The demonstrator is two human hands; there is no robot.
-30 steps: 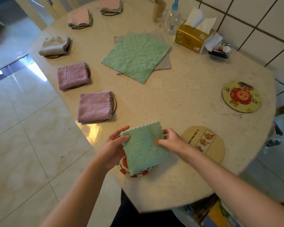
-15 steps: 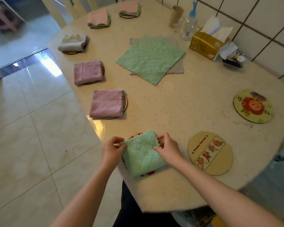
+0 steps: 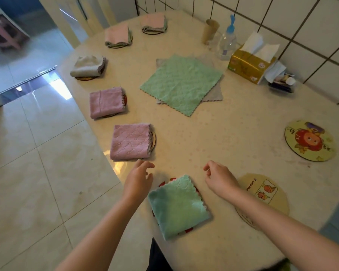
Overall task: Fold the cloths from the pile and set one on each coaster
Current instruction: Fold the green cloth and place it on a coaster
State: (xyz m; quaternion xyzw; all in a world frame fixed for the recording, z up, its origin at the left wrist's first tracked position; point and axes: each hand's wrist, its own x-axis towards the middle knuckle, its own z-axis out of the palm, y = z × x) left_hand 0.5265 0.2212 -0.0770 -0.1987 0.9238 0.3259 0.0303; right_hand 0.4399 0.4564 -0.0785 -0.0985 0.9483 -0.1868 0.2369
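Green folded cloth lies on coaster; both hands' fingers loosely curled, empty; neighbouring coaster print unreadable.

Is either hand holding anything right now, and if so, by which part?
Nothing is held. The left hand and right hand hover empty on either side of the folded green cloth.

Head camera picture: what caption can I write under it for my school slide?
Both hands, left and right, hover beside a folded green cloth on its coaster; two coasters wait bare.
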